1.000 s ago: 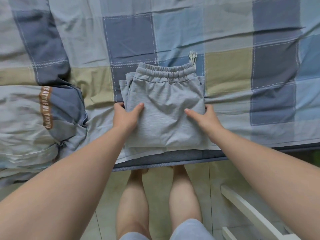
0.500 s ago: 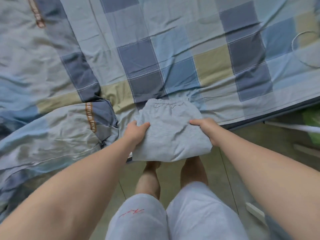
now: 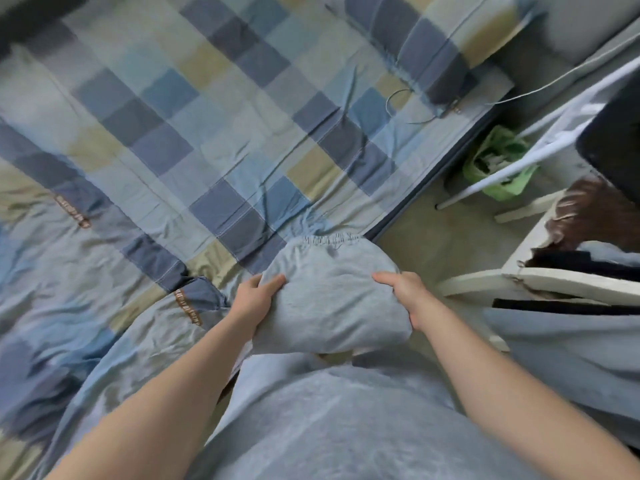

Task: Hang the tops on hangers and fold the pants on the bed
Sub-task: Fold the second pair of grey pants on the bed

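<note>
Both hands, left hand (image 3: 255, 299) and right hand (image 3: 403, 296), grip opposite sides of the folded grey pants (image 3: 329, 292), lifted clear of the bed (image 3: 207, 133), probably so the folds hold.

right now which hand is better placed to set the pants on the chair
Right, probably: the right hand grips the pants on the chair side; the left hand holds the bed side.
</note>
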The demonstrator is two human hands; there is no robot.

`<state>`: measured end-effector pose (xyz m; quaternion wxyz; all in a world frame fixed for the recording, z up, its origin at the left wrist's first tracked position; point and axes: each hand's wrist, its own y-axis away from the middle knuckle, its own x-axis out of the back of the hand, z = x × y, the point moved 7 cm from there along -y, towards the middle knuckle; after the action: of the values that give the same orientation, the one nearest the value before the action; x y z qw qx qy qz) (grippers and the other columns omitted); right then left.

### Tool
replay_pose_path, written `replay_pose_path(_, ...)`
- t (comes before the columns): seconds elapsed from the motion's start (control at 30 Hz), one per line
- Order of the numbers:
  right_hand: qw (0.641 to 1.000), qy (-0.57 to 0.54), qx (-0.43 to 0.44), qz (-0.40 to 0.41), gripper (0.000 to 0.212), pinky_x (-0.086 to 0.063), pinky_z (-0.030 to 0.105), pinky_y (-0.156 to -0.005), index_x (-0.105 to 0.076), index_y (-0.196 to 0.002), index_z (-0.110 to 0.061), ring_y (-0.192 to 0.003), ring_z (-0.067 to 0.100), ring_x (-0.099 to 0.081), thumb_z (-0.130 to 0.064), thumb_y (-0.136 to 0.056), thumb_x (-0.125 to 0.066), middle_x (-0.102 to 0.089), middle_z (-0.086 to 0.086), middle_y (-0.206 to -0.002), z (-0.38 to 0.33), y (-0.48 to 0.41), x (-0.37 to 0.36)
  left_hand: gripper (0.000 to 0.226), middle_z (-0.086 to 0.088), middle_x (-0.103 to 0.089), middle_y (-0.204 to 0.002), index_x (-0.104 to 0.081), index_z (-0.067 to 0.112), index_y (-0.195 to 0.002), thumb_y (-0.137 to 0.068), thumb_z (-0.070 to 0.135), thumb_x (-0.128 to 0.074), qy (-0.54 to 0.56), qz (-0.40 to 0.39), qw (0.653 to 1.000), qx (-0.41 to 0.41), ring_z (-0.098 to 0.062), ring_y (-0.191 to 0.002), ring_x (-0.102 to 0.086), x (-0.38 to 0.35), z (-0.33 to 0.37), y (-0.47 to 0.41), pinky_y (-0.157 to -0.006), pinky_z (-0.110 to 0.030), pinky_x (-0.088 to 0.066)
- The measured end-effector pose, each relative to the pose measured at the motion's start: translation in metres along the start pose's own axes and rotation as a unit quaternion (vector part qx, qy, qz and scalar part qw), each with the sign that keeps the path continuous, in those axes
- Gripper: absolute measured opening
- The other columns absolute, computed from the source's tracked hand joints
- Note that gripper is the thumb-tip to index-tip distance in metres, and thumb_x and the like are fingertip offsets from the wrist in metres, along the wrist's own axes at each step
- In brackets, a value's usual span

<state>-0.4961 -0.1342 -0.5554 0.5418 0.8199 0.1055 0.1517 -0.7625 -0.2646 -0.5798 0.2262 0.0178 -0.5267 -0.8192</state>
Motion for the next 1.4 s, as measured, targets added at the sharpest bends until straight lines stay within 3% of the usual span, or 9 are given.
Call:
replay_pose_path(0.23, 0.982, -0.134, 0.092, 0.091, 0.022, -0.06, 0.045, -0.082, -0.068, -0.1, -0.007, -0.089, 0.033, -0.073, -0.017, -0.082, -0.078, -0.075, 0.016, -0.099, 0.018, 0.078, 0.112, 0.026, 0.002, -0.076, -0.092, -0.071, 0.025, -0.104, -0.086, 0.044, -0.074, -0.1, -0.074, 0.982, -0.143, -0.02, -0.082, -0.073, -0.089, 0.079, 0.069, -0.077, -0.04, -0.06)
replay_pose_path(0.43, 0.941, -0.242, 0.188, 0.142, 0.019, -0.058, 0.035, -0.073, -0.072, -0.103, -0.006, -0.08, 0.026, -0.075, -0.013, -0.085, -0.074, -0.078, 0.009, -0.09, 0.035, 0.145, 0.221, 0.072, 0.003, -0.071, -0.117, -0.064, 0.027, -0.128, -0.072, 0.071, -0.072, -0.164, -0.103, 0.944, -0.267, -0.021, -0.105, -0.068, -0.186, 0.132, 0.141, -0.096, -0.047, -0.054)
replay_pose_path(0.57, 0.911, -0.287, 0.242, 0.172, 0.016, -0.057, 0.044, -0.083, -0.074, -0.099, -0.007, -0.088, 0.031, -0.075, -0.014, -0.085, -0.074, -0.077, 0.014, -0.095, 0.054, 0.192, 0.304, 0.018, 0.005, -0.077, -0.089, -0.073, 0.021, -0.104, -0.094, 0.035, -0.068, -0.166, -0.149, 0.899, -0.378, -0.015, -0.085, -0.073, -0.269, 0.163, 0.22, -0.07, -0.025, -0.056)
replay_pose_path(0.7, 0.877, -0.312, 0.304, 0.203, 0.012, -0.056, 0.031, -0.067, -0.074, -0.098, -0.009, -0.083, 0.023, -0.076, -0.015, -0.089, -0.071, -0.078, 0.008, -0.091, 0.082, 0.246, 0.4, 0.029, 0.005, -0.076, -0.096, -0.072, 0.024, -0.108, -0.088, 0.044, -0.07, -0.158, -0.169, 0.856, -0.462, -0.007, -0.09, -0.07, -0.362, 0.178, 0.305, -0.083, -0.032, -0.055)
replay_pose_path(0.83, 0.844, -0.338, 0.34, 0.24, 0.011, -0.057, 0.029, -0.063, -0.074, -0.098, -0.009, -0.081, 0.022, -0.075, -0.014, -0.091, -0.068, -0.077, 0.006, -0.088, 0.121, 0.292, 0.485, 0.01, 0.001, -0.071, -0.085, -0.07, 0.022, -0.091, -0.097, 0.028, -0.065, -0.174, -0.202, 0.786, -0.557, -0.012, -0.079, -0.067, -0.45, 0.181, 0.39, -0.071, -0.03, -0.053)
replay_pose_path(0.97, 0.811, -0.383, 0.335, 0.288, 0.011, -0.056, 0.039, -0.076, -0.074, -0.096, -0.009, -0.086, 0.029, -0.074, -0.016, -0.09, -0.068, -0.077, 0.011, -0.092, 0.172, 0.323, 0.555, 0.022, -0.009, -0.067, -0.085, -0.065, 0.009, -0.089, -0.098, 0.029, -0.064, -0.205, -0.264, 0.729, -0.597, -0.014, -0.074, -0.062, -0.529, 0.17, 0.455, -0.066, -0.032, -0.05)
replay_pose_path(1.1, 0.773, -0.433, 0.316, 0.34, 0.01, -0.058, 0.032, -0.062, -0.074, -0.097, -0.01, -0.08, 0.025, -0.075, -0.013, -0.091, -0.066, -0.077, 0.008, -0.087, 0.227, 0.349, 0.602, 0.018, -0.006, -0.069, -0.086, -0.068, 0.011, -0.092, -0.098, 0.027, -0.063, -0.222, -0.335, 0.696, -0.595, -0.009, -0.075, -0.064, -0.609, 0.148, 0.504, -0.065, -0.024, -0.052)
replay_pose_path(1.27, 0.711, -0.496, 0.266, 0.421, 0.016, -0.058, 0.039, -0.074, -0.071, -0.103, -0.011, -0.082, 0.026, -0.075, -0.018, -0.089, -0.07, -0.077, 0.01, -0.094, 0.306, 0.375, 0.64, 0.02, -0.015, -0.067, -0.09, -0.066, 0.008, -0.09, -0.098, 0.026, -0.064, -0.27, -0.44, 0.648, -0.56, -0.023, -0.078, -0.064, -0.709, 0.102, 0.543, -0.076, -0.046, -0.054)
replay_pose_path(1.4, 0.644, -0.553, 0.238, 0.471, 0.013, -0.059, 0.035, -0.067, -0.071, -0.103, -0.015, -0.08, 0.023, -0.076, -0.017, -0.089, -0.07, -0.078, 0.004, -0.091, 0.368, 0.396, 0.654, 0.014, -0.004, -0.07, -0.084, -0.07, 0.015, -0.089, -0.098, 0.025, -0.064, -0.311, -0.523, 0.595, -0.525, -0.014, -0.077, -0.065, -0.787, 0.051, 0.576, -0.074, -0.038, -0.053)
